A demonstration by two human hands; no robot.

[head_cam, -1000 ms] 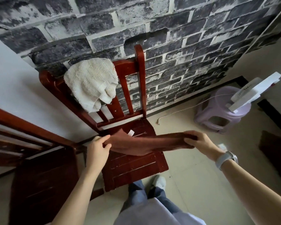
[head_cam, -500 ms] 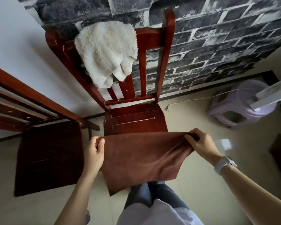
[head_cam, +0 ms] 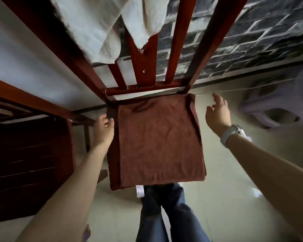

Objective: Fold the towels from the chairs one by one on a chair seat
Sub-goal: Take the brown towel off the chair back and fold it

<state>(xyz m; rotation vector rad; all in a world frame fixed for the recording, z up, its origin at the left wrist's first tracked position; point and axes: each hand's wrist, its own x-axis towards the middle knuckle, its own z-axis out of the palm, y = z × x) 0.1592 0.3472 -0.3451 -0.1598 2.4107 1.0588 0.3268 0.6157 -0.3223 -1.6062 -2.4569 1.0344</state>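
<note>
Your brown towel lies spread flat over the red chair seat. Your left hand curls its fingers at the towel's left edge; whether it grips, you can't tell. Your right hand hovers open beside it, holding nothing.

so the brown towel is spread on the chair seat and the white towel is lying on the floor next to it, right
Not quite. The brown towel is spread on the chair seat, but the white towel is not on the floor: it hangs over the chair's backrest, as the head view shows.
</note>
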